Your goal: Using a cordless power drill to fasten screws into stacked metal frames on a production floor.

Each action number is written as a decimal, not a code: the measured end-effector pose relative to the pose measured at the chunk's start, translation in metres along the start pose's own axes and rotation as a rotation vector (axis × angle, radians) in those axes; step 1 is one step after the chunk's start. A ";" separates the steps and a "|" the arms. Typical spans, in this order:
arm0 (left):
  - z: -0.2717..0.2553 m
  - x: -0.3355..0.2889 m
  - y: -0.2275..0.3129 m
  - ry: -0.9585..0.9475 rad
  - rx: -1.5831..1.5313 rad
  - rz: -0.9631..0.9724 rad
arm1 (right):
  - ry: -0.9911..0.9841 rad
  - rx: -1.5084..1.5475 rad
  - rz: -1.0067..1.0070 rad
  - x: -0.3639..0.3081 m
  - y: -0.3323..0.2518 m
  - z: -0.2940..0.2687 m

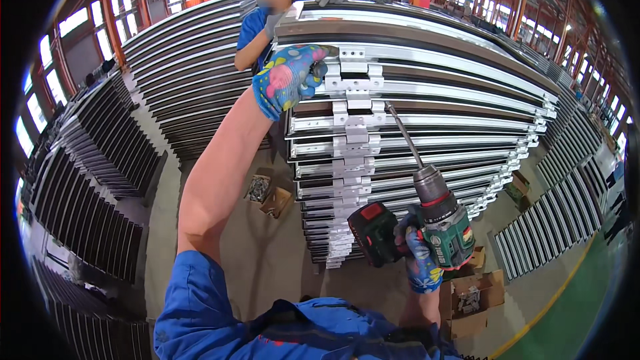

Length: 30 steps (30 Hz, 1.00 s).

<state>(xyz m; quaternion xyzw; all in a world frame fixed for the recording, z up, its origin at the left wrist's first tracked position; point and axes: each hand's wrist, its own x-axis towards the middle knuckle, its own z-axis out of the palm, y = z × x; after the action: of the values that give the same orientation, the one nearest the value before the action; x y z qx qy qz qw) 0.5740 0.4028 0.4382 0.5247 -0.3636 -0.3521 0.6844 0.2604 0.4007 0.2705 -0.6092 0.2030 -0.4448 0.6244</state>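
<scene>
My right hand (425, 263), in a blue patterned glove, grips a green and black cordless drill (451, 235). Its long bit points up and away, the tip by a silver hinge-like bracket (361, 117) on the stack's near face. My left hand (292, 82), gloved alike, is at the upper left corner of the stacked metal frames (440, 103). Its index finger reaches toward the top bracket (352, 54), while the other fingers curl around something small and dark that I cannot make out. More brackets run down the stack in a column.
Across the stack a person in blue (248, 37) has grey-gloved hands on the top frame. Open cardboard boxes of small metal parts stand on the floor, one (477, 300) at lower right, another (259, 188) left of the stack. More frame stacks (93, 207) flank both sides.
</scene>
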 end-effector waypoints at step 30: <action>-0.013 -0.021 -0.055 0.015 0.104 0.177 | -0.127 -0.566 -0.474 0.097 -0.058 0.031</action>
<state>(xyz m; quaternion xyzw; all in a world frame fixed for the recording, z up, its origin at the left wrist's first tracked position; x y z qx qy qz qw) 0.5695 0.4155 0.3799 0.5280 -0.4211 -0.2671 0.6874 0.3177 0.3486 0.3590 -0.8140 0.1322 -0.4647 0.3225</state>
